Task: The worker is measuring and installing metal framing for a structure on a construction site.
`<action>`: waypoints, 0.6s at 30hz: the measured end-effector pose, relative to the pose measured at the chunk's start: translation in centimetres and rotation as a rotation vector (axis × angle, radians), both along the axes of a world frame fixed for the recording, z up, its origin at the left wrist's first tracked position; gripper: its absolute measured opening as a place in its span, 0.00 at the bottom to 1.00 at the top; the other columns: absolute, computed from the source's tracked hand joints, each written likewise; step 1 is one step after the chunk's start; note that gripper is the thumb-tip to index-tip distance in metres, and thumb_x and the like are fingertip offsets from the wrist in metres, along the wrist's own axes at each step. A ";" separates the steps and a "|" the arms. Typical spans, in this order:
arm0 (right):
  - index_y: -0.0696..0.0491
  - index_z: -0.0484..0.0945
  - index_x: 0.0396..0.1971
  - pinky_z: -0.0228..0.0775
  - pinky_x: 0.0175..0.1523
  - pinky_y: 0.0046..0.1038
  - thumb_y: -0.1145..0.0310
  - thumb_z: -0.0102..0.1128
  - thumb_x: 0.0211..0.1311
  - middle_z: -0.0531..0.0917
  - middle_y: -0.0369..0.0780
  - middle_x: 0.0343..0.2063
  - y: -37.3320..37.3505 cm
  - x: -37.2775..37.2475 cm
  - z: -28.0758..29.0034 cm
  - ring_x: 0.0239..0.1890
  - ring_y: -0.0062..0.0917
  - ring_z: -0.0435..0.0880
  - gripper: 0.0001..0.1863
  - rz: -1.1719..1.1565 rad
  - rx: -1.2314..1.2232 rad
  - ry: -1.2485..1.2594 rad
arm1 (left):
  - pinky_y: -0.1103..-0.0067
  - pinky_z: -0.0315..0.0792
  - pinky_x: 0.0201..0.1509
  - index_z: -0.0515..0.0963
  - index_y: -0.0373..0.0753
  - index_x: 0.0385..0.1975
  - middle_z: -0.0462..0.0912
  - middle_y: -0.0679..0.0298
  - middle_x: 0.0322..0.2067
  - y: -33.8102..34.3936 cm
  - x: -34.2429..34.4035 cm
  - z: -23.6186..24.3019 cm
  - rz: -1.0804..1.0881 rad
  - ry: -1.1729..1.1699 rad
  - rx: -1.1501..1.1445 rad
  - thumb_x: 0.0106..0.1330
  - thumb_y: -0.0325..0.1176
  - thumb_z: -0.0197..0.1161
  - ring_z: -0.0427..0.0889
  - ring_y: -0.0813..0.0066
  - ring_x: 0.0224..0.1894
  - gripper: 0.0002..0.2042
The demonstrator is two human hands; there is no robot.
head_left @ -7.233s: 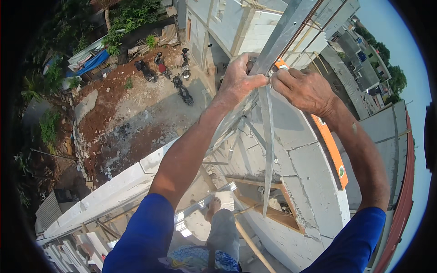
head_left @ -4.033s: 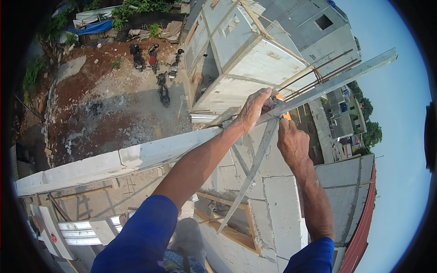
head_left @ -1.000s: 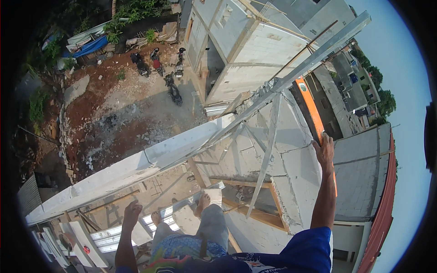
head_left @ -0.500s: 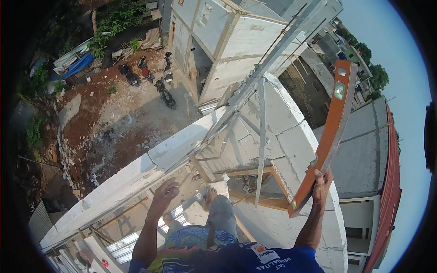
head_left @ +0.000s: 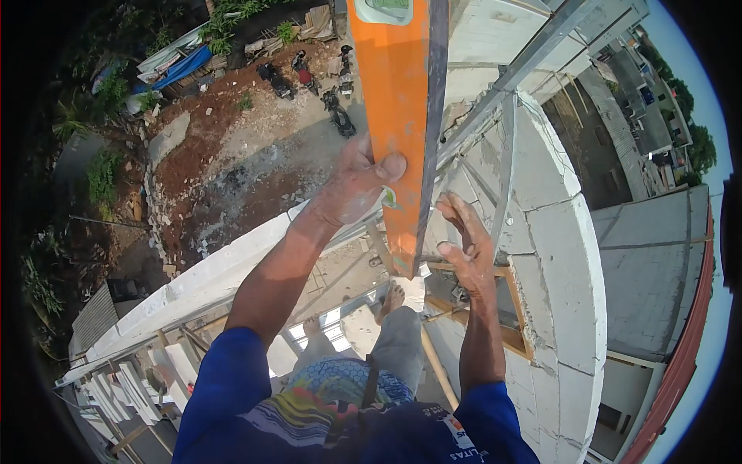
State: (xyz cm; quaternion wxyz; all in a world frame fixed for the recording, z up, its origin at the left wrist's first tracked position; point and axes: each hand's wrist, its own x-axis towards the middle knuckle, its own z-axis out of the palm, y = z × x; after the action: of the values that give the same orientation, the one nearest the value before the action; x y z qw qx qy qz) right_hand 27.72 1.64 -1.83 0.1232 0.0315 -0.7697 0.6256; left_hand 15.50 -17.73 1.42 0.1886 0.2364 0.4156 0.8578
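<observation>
My left hand (head_left: 357, 182) grips an orange spirit level (head_left: 398, 93) with its thumb across the face; the level stands lengthwise in front of me, its upper end cut off by the top edge. My right hand (head_left: 471, 243) is beside the level's lower right side, fingers curved and apart, holding nothing. Behind it, a long galvanized metal beam (head_left: 541, 46) slants toward the upper right, with a narrow metal strut (head_left: 507, 155) running down from it. My bare feet (head_left: 390, 301) are below, one by a pale board (head_left: 413, 290).
Grey block walls (head_left: 553, 301) surround a timber-framed opening (head_left: 518, 325) at right. A white wall ledge (head_left: 185, 286) runs along a drop to a yard with motorbikes (head_left: 338, 116). Lumber and pale planks (head_left: 154, 387) lie at lower left; a red roof edge (head_left: 688, 356) is at far right.
The level was lifted away from the beam joint by my right hand and is now in front of me in my left hand. My right hand has released it.
</observation>
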 end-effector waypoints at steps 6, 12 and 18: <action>0.64 0.66 0.59 0.66 0.59 0.29 0.61 0.59 0.63 0.77 0.47 0.51 4.8 6.6 -13.1 0.55 0.32 0.76 0.30 -0.287 -0.055 -0.524 | 0.78 0.75 0.40 0.72 0.37 0.43 0.75 0.69 0.35 0.7 -9.9 -3.0 0.354 0.038 0.024 0.60 0.51 0.67 0.77 0.79 0.36 0.24; 0.63 0.75 0.48 0.74 0.46 0.28 0.64 0.62 0.61 0.84 0.47 0.36 3.4 18.5 -23.2 0.39 0.29 0.84 0.21 -0.264 0.042 -0.713 | 0.79 0.73 0.43 0.77 0.33 0.41 0.78 0.65 0.37 8.9 -15.5 -7.2 0.365 0.152 -0.181 0.45 0.70 0.67 0.78 0.78 0.38 0.40; 0.67 0.76 0.46 0.76 0.46 0.28 0.64 0.62 0.61 0.85 0.47 0.36 3.3 23.2 -24.2 0.39 0.29 0.84 0.22 -0.285 0.219 -0.820 | 0.77 0.70 0.41 0.78 0.33 0.37 0.77 0.65 0.32 12.2 -16.9 -10.2 0.319 0.213 -0.261 0.45 0.72 0.65 0.75 0.77 0.36 0.40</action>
State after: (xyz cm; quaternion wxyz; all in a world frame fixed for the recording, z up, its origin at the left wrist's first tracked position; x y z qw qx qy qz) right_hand 50.96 4.98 -26.03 -0.1110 -0.3126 -0.8134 0.4778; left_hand -1.38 -5.58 -8.76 0.0345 0.2307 0.5727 0.7859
